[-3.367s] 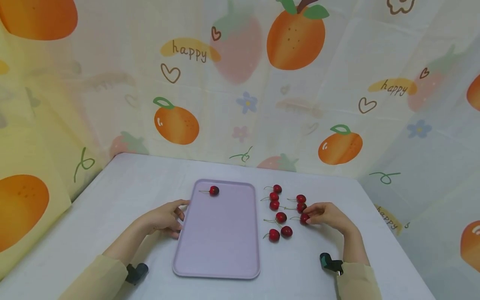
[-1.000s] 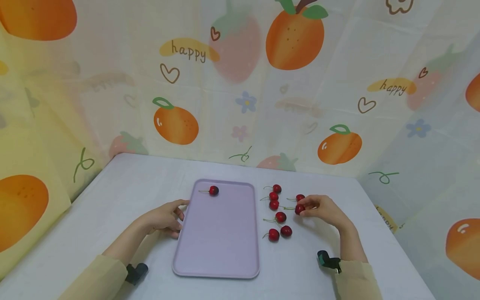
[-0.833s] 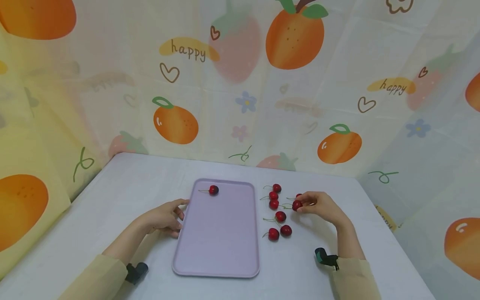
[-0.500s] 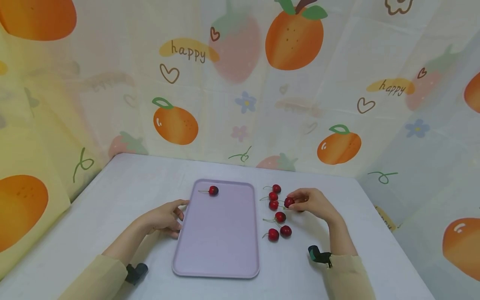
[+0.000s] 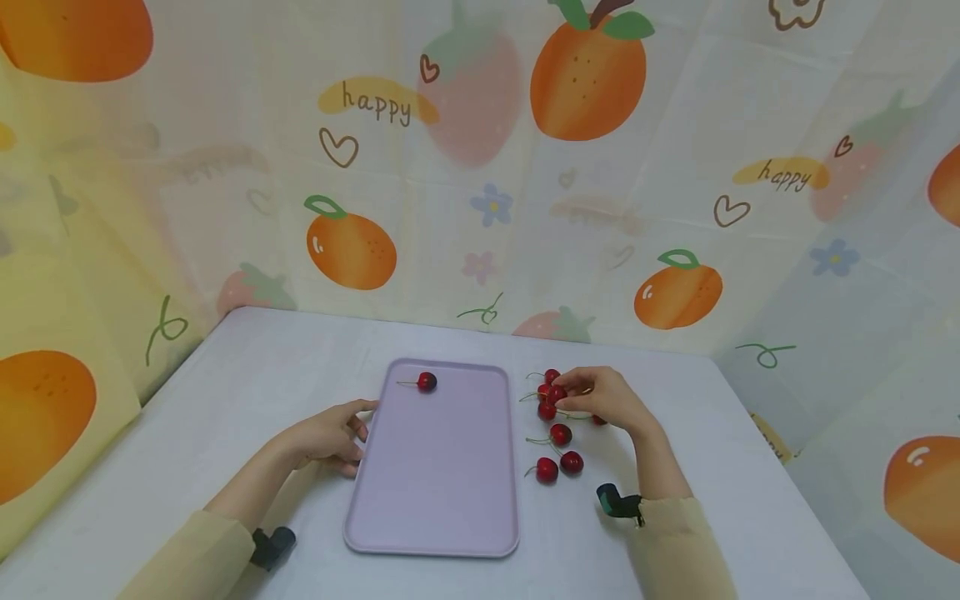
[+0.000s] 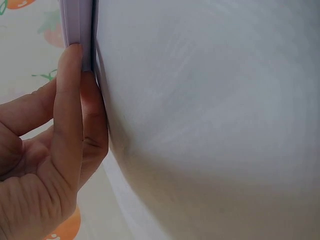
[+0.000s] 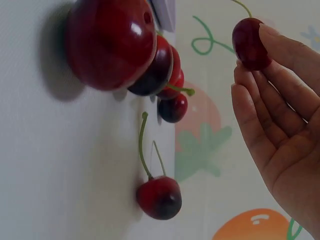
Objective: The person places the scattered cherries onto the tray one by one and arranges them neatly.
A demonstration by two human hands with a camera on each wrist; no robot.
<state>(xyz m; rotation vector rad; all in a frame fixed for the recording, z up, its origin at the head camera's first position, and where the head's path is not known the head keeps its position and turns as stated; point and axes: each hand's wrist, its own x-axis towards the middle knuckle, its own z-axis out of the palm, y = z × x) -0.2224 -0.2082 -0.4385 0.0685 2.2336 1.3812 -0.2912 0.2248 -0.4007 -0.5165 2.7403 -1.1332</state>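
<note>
My right hand point(image 5: 606, 398) pinches a dark red cherry point(image 7: 249, 45) between thumb and fingertips, its green stem pointing away. In the head view this held cherry point(image 5: 557, 395) appears over the left column of cherries; the right wrist view shows it raised above the table. The fingers of my left hand point(image 5: 327, 436) touch the left edge of a flat lilac tray point(image 5: 435, 475). In the left wrist view a fingertip point(image 6: 74, 50) rests against the tray's wall point(image 6: 77, 25). One cherry point(image 5: 427, 382) lies near the tray's far left corner.
Several stemmed cherries lie right of the tray, including a near one point(image 5: 547, 471), one beside it point(image 5: 572, 462) and one above point(image 5: 560, 434). Another cherry point(image 5: 599, 419) lies partly hidden beneath my right hand. A fruit-patterned cloth point(image 5: 480, 267) hangs behind the white table point(image 5: 300, 533).
My right hand has taken the nearest cherry of the right-hand group, lifted it and carried it left and away from me. My left hand and the tray have stayed in place.
</note>
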